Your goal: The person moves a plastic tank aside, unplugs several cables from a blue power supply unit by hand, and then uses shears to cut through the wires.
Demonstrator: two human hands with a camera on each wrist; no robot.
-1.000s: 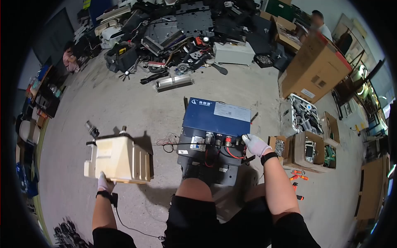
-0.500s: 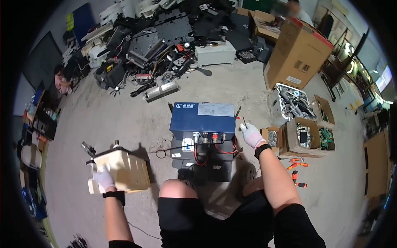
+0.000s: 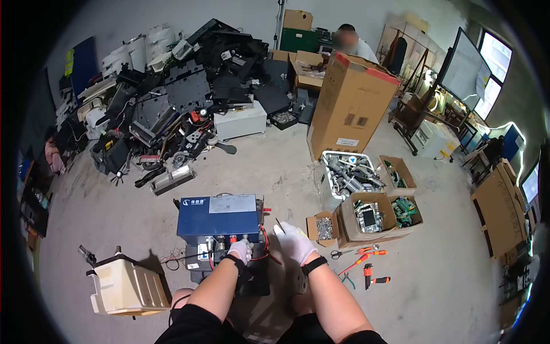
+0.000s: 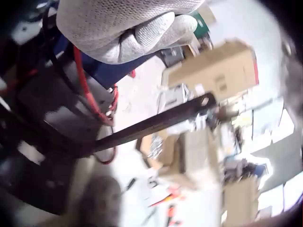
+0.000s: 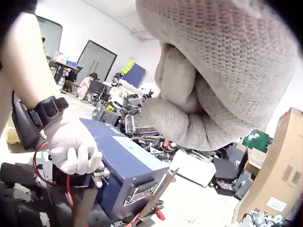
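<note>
A blue metal box (image 3: 192,221) with a pale label sits on a dark base, connectors and red and black cables along its front. My gloved left hand (image 3: 240,250) is at the box's front right corner, fingers curled over a metal connector (image 5: 98,178) there. To the right of the box is my gloved right hand (image 3: 295,243), its fingers curled in the right wrist view. It grips a thin dark rod (image 3: 279,224) whose tip sticks out past the fingers; the rest is hidden. A dark flat bar with a hole (image 4: 156,122) stands beside the box.
A cream plastic tank (image 3: 123,286) stands on the floor at left. To the right lie orange-handled tools (image 3: 358,262), scissors and pliers. Behind them are cartons (image 3: 364,234) of parts and a tall carton (image 3: 349,109). A heap of scrap lies at the back; two people are farther off.
My left hand has left the cream tank and moved right to the box's front. The right hand has come away from the box's corner with the rod. The head view has swung right.
</note>
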